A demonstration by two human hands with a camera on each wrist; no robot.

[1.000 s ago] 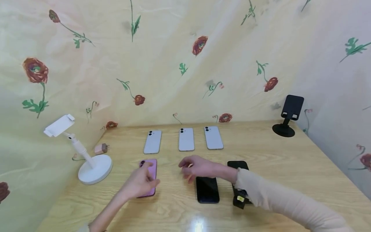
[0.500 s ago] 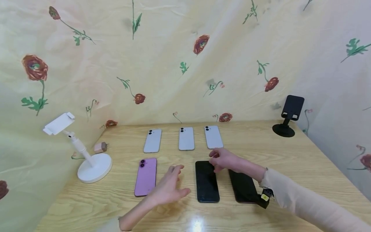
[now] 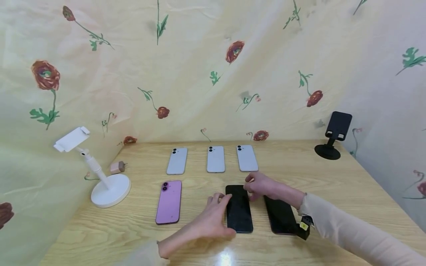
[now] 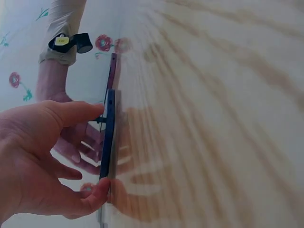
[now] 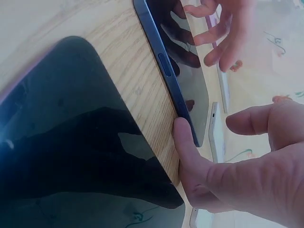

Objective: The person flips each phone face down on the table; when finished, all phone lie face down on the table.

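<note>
In the head view a dark phone point(image 3: 239, 216) lies screen up on the wooden table. My left hand point(image 3: 213, 218) spreads at its left side, thumb by the near left corner and a fingertip at the left edge. My right hand point(image 3: 261, 186) is at the phone's far right corner. In the right wrist view one digit of it touches the blue side edge point(image 5: 164, 64), while another stands apart above the table. Below my right wrist lies a second black phone point(image 3: 279, 216), partly hidden by the arm. A purple phone point(image 3: 168, 203) lies face down to the left.
White phones lie face down in a back row: left point(image 3: 177, 161), middle point(image 3: 216, 159) and right point(image 3: 247, 158). A white phone stand point(image 3: 111, 190) and a pink charger plug point(image 3: 117, 167) are at left. A black stand point(image 3: 327, 151) is at the back right.
My left hand has moved right, from over the purple phone to the dark phone's left side. My right hand has also moved right, to that phone's far right corner.
</note>
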